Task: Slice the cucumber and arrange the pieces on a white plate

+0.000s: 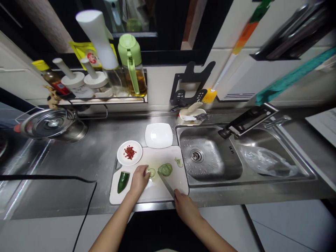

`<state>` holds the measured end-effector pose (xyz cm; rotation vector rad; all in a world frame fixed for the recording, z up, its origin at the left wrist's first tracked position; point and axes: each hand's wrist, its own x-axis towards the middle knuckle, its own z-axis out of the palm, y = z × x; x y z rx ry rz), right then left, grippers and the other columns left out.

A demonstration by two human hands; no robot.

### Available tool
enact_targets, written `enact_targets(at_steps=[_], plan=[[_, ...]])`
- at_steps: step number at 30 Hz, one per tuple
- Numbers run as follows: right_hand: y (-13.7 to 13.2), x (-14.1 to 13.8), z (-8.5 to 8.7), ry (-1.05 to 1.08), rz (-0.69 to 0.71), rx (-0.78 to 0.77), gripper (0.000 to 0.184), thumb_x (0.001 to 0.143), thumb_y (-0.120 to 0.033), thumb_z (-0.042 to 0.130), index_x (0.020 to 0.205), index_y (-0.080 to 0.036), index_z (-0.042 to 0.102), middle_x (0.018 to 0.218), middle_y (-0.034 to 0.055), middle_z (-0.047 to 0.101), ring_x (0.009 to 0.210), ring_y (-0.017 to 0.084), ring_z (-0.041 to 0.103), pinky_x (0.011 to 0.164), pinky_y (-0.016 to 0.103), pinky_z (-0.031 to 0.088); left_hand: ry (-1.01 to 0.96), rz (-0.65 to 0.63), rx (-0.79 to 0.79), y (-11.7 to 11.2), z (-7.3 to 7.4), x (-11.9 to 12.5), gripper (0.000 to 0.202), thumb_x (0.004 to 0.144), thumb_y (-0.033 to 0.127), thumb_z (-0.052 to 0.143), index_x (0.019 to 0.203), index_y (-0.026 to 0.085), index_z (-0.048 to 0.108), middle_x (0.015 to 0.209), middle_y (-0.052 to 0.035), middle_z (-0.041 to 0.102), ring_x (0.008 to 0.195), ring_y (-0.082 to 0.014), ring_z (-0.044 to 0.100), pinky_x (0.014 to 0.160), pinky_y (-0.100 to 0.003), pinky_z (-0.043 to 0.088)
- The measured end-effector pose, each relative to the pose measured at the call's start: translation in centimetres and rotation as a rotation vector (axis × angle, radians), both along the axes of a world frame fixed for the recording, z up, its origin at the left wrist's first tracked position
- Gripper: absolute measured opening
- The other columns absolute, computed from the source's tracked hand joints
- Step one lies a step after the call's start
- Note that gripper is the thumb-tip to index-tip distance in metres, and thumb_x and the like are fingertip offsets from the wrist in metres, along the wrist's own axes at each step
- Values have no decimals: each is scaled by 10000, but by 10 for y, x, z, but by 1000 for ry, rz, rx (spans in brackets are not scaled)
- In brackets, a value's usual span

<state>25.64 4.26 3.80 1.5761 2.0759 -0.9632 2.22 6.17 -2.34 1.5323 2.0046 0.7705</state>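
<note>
A white cutting board (157, 190) lies on the steel counter. My left hand (139, 179) rests on it with fingers curled over a piece of cucumber (151, 172). My right hand (185, 206) grips the handle of a knife (166, 183), whose blade points up and left toward the cucumber. Cut cucumber slices (165, 169) lie just right of the blade. A green pepper (122, 181) sits at the board's left end. A small scrap of peel (179, 162) lies near the board's right edge.
A round dish of chopped red chilli (129, 153) and an empty square white plate (159, 135) sit behind the board. The sink (210, 157) with its tap (249, 120) is to the right, a lidded pot (52, 124) to the left, bottles on a rack (105, 99) behind.
</note>
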Motion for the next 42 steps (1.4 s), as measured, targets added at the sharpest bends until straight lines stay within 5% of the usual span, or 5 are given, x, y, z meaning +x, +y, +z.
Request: enact_targets(at_steps=[10,42], plan=[[5,-35,13,-65,168,63,463,817,-2,337,1250,-113,456,967,143,671,906,223,640,730,289,445,47,145,48,-25,-25,20,300,778,261,570,1055,190,662,935,-83,584,925,-213,553,848,-371,471],[6,-53,20,-52,183,20,548,787,39,302,1319,-40,408,1005,187,657,984,239,615,791,294,432,47,155,73,-26,-30,20,282,785,264,572,1042,198,667,930,-74,576,926,-204,553,847,-356,470]])
